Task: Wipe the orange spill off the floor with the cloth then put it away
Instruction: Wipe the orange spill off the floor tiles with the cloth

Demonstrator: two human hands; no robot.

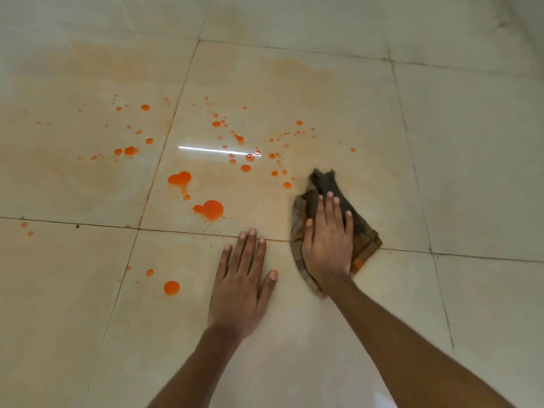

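Note:
Orange spill point(211, 209) lies in blobs and many small drops across the pale floor tiles, mostly left of and beyond my hands. A dark brown cloth point(360, 228) lies flat on the floor at centre right, its far tip blurred. My right hand point(328, 240) presses flat on the cloth with straight fingers. My left hand point(243, 279) rests flat on the bare tile just left of it, fingers spread and straight. A separate orange drop point(171, 288) sits left of my left hand.
The floor point(471, 172) is glossy beige tile with dark grout lines and a faint orange smear film over the central tiles. A bright light reflection point(212, 150) streaks the middle tile. The tiles to the right carry no drops.

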